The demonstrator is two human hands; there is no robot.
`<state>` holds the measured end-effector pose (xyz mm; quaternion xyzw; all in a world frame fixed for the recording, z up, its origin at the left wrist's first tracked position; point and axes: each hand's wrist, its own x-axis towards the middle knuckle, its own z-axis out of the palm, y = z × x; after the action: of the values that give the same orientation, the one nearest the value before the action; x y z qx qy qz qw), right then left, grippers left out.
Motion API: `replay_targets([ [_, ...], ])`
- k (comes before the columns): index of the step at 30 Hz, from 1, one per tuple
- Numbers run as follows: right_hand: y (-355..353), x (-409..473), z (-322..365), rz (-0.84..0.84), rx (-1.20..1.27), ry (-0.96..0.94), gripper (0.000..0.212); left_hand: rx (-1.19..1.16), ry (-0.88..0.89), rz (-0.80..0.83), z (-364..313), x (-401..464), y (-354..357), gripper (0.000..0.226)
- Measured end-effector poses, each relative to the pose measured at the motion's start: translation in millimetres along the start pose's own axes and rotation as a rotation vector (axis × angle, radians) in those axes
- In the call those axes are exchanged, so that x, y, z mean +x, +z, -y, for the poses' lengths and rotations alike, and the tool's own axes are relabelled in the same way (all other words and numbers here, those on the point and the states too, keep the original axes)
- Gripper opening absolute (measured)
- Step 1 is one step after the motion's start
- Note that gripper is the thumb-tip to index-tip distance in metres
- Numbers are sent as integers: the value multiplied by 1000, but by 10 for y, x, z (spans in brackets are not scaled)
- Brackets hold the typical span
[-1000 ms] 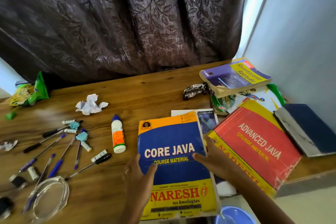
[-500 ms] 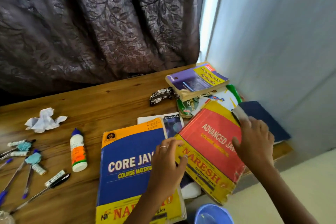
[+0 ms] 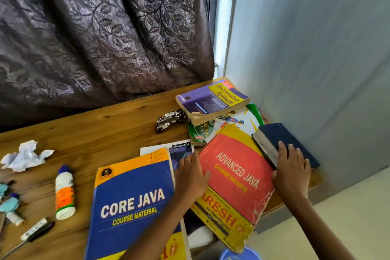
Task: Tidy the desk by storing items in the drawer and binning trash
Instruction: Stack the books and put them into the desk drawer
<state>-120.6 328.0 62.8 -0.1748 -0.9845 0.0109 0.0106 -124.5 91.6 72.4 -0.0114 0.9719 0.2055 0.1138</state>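
A red and yellow Advanced Java book (image 3: 234, 173) lies at the right of the wooden desk (image 3: 109, 129), hanging over its front edge. My left hand (image 3: 191, 175) lies flat at that book's left edge, fingers straight, beside the blue Core Java book (image 3: 133, 205). My right hand (image 3: 292, 170) rests on the near end of a thick dark blue book (image 3: 274, 135) by the wall, with its thumb at the red book's right edge. A crumpled white paper (image 3: 25, 156) sits at the left.
A Quantitative Aptitude book (image 3: 213, 99) tops a green and white booklet (image 3: 249, 119) at the back right. A crumpled dark wrapper (image 3: 171, 119), a glue bottle (image 3: 64, 193), several pens (image 3: 31, 233) and a notebook (image 3: 182, 151) lie around. A blue bin rim (image 3: 240, 254) shows below the desk.
The view has swung further right. My left hand slid from the Core Java cover to the red book's left edge. My right hand moved up onto the dark blue book.
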Motion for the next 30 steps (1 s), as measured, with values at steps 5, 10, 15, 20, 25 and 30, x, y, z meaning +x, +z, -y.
replay_targets([
  [5, -87, 120, -123, -3, 214, -13, 77, 7, -75, 19, -57, 173, -91, 56],
  [10, -187, 293, -254, -23, 433, -17, 70, -92, -72, -5, -169, 198, -156, 33],
  [15, -190, 358, -307, -32, 489, -21, 66, -187, 43, 17, -316, 181, -186, 10],
  [20, -221, 390, -350, -10, 541, -26, 65, -167, 95, 2, -397, 203, -183, 35],
  [25, -224, 386, -350, -10, 546, -30, 64, -151, 47, 146, -360, 188, -61, 36],
  [30, -250, 382, -349, -2, 551, -41, 68, -230, 74, 98, -387, 106, -110, 27],
])
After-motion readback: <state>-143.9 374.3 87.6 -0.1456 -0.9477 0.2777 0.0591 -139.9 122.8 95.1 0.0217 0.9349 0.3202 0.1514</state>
